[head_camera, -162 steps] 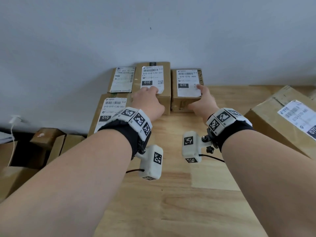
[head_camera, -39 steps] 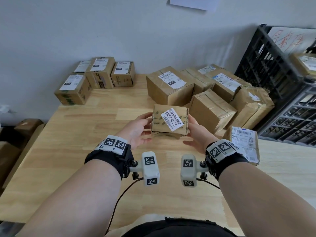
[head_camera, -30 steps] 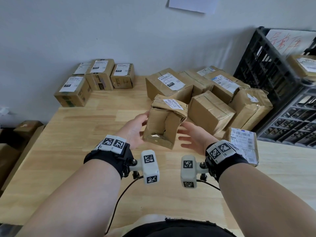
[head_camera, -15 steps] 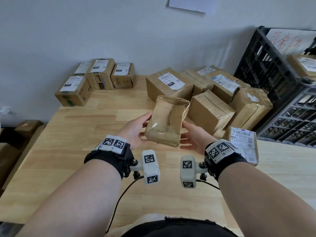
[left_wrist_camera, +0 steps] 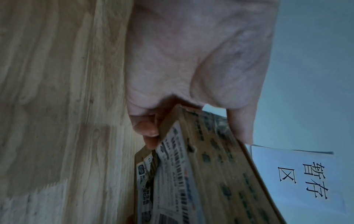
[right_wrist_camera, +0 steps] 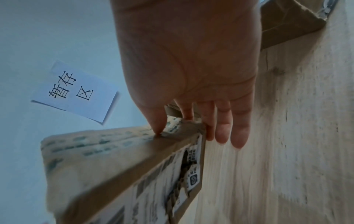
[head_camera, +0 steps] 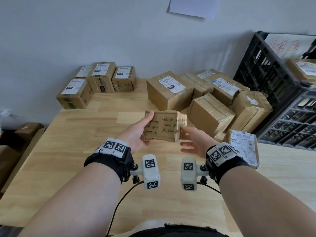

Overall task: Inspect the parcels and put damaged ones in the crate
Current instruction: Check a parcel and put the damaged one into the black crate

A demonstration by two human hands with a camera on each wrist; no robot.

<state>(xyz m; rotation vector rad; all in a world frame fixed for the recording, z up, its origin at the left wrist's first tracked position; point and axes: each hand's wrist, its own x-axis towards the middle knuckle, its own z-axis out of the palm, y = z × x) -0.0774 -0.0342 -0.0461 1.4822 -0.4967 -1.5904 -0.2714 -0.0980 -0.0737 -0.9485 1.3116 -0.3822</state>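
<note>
A small brown parcel (head_camera: 162, 127) with green-printed tape is held above the wooden table (head_camera: 77, 151). My left hand (head_camera: 136, 134) grips its left end, thumb on the top corner and fingers underneath. My right hand (head_camera: 195, 141) has straight, spread fingers, and only the thumb tip touches the parcel's right lower corner. In the wrist views the parcel (left_wrist_camera: 201, 174) (right_wrist_camera: 114, 159) shows its white label on the underside, with a dark tear (right_wrist_camera: 184, 174) through it. The black crate (head_camera: 266, 69) stands at the right and has a parcel (head_camera: 304, 67) in it.
A pile of larger boxes (head_camera: 212, 113) lies just behind and right of the held parcel. A flat labelled parcel (head_camera: 242, 147) lies beside my right wrist. Several small boxes (head_camera: 102, 77) sit at the back left by the wall. A paper sign (head_camera: 191, 6) hangs above.
The parcel has been turned over in my hands: its label went from facing up to facing down. My right hand has loosened to a light touch. Earlier both hands were on the back-left boxes.
</note>
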